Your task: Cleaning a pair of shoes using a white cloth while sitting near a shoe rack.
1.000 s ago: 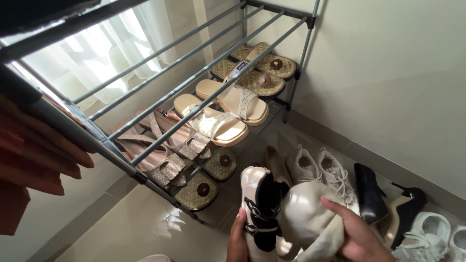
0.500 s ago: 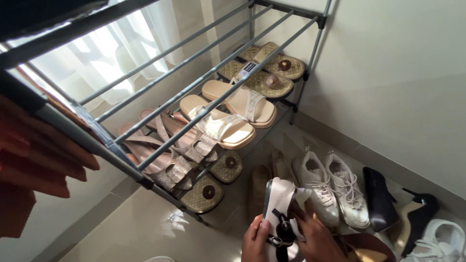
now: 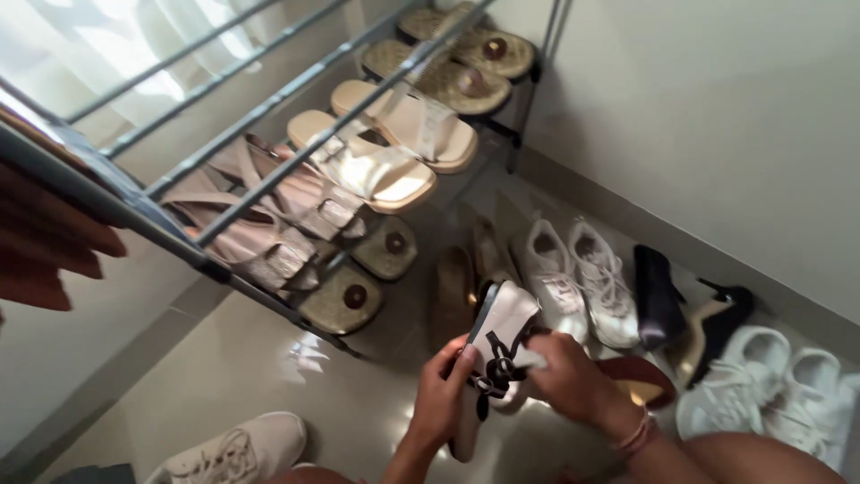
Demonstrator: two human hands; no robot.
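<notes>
While both hands gripped one shoe, the scene stood thus:
Left hand (image 3: 443, 394): closed around the white shoe (image 3: 500, 345).
Right hand (image 3: 569, 376): pinched its black strap (image 3: 502, 369).
Rack (image 3: 269, 108): held sandals (image 3: 376, 166).
Floor: sneakers (image 3: 582, 278) beside.

You have no packages, labels, signs or screens in front of you here, from twelve o'clock round to six, whether by the wall, the floor or the rack.
</notes>
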